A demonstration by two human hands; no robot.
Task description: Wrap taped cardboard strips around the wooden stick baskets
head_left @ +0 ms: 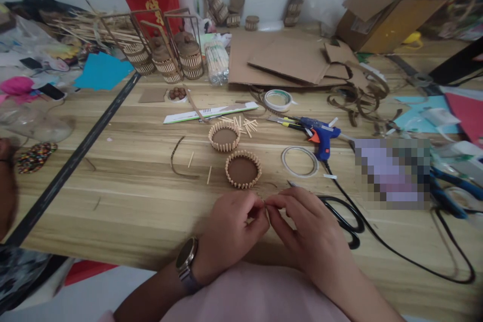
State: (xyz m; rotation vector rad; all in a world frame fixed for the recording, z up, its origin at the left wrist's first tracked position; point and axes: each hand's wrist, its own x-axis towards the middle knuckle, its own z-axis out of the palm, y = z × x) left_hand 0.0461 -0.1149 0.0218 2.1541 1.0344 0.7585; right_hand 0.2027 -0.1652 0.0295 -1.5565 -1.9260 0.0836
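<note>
Bringing both thumbs and forefingers together at the table's near side, you have the fingertips of your left hand point(236, 224) and right hand point(311, 229) almost meeting. Each is closed in a pinch on a small dark piece point(264, 203), which lies right between the two sets of tips; too small to identify. Watch point(186, 257) on left wrist.

Near ring of sticks point(243, 172): upright short sticks around a brown round base, just beyond your left hand, forward and left of the pinch. Not gripped. Black-handled scissors point(349, 214) lie beside and partly behind your right hand. Further on, two loose sticks point(209, 175) and a dark curved strip point(172, 161) lie to the left on the wooden table point(124, 211); a narrow tape roll point(300, 175) lies to the right.

Far ring of sticks point(224, 139): similar build, behind the near one and slightly left. Scattered sticks point(248, 126) lie beside and behind it. Blue glue gun point(320, 136) on its side, well to the right, cord running toward you.

Beyond: white tape roll point(278, 107), then brown beads point(177, 93) at left. At the back, flat cardboard point(283, 58), with handled stick baskets point(190, 59) standing left of it.
</note>
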